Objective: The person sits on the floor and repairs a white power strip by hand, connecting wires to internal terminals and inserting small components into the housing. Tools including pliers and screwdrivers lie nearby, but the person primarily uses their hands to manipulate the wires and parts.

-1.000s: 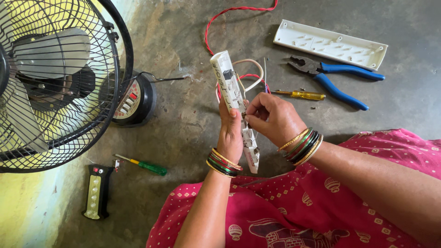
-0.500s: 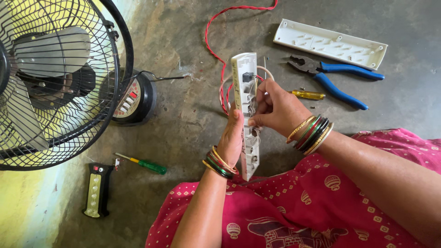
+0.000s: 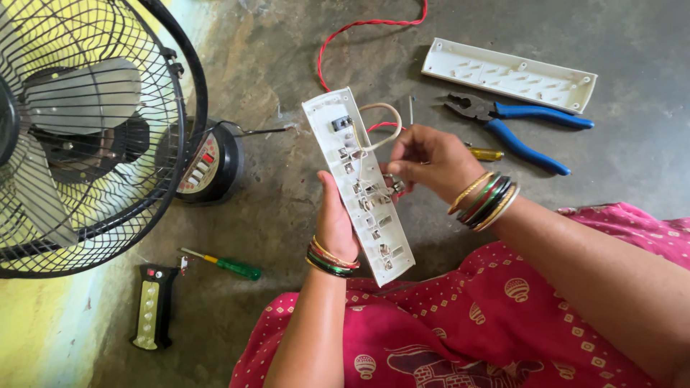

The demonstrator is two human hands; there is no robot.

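My left hand grips an opened white power strip body from behind, its inner side with metal contacts and wires turned up toward me. My right hand pinches at the wiring on the strip's right edge, near the middle. A white wire loop and a red wire come out near the strip's top end. Both wrists wear coloured bangles.
The strip's white cover lies at the back right, with blue-handled pliers beside it and a yellow-handled screwdriver behind my right hand. A table fan stands at left. A green screwdriver and a black tester lie on the floor.
The strip was turned over from its socket face to its open inner side and tilted left. My right hand shifted from its side to the wiring.
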